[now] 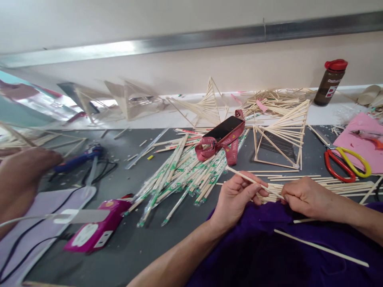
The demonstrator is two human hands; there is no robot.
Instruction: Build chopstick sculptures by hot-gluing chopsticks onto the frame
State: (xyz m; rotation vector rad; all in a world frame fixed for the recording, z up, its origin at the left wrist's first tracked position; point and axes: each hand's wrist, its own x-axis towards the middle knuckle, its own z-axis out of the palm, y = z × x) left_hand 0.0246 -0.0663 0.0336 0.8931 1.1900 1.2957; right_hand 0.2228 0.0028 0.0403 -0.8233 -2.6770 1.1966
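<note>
A wooden chopstick (249,178) runs between my two hands above my lap. Fingers and thumb of my left hand (241,191) pinch it near its middle, its far tip sticking out up and left. Closed around its lower right end is my right hand (303,197). Another chopstick (321,248) lies across the purple cloth (227,255) on my lap. Just beyond my hands, loose chopsticks (335,183) lie side by side on the grey table. A frame built of sticks (277,163) stands behind them.
Wrapped chopsticks (179,175) lie piled beside a phone (224,128) with a red strap. Scissors (341,159) and a bottle (330,83) are on the right. To the left are another person's hand (26,171), a blue glue gun (79,157) and a magenta power block (101,227) with cords.
</note>
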